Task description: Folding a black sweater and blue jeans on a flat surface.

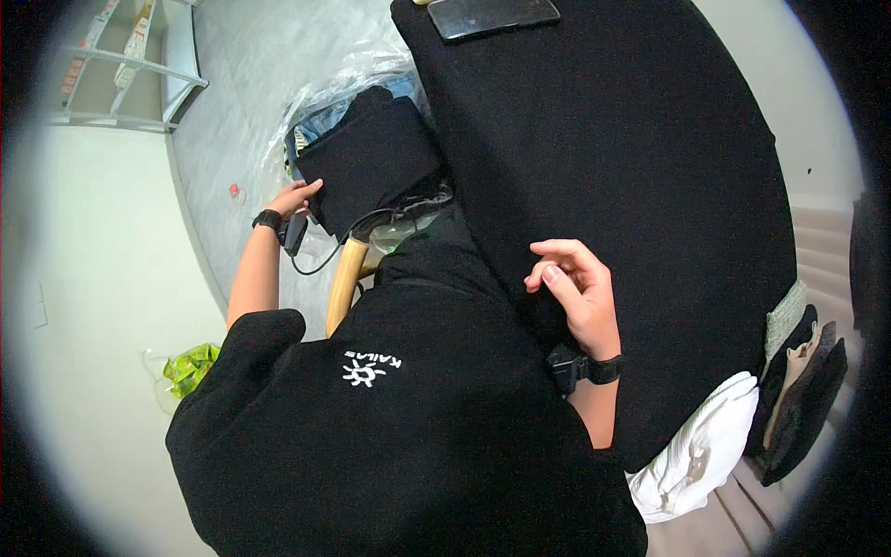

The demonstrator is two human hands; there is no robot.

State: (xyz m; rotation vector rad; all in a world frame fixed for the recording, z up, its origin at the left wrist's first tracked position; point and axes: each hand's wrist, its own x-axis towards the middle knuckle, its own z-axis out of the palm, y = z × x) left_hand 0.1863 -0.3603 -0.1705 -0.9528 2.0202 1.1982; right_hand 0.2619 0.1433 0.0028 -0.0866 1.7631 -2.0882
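My left hand [297, 198] grips the near left edge of a dark folded garment [376, 153], its thumb lying on top. This garment rests on other clothes, among them blue denim [325, 119], inside a clear plastic bag [367, 67] on the floor left of the black-covered table [631, 158]. Over the table's near left part, my right hand [583, 292] is loosely curled, thumb apart from the fingers, with nothing seen in it. Each wrist wears a black strap with a small device.
A phone [492, 15] lies at the table's far left edge. White cloth [701, 446] and a row of folded clothes [800, 390] are at the right. Beside my legs is a curved wooden piece [345, 286]. A white shelf [139, 65] stands far left.
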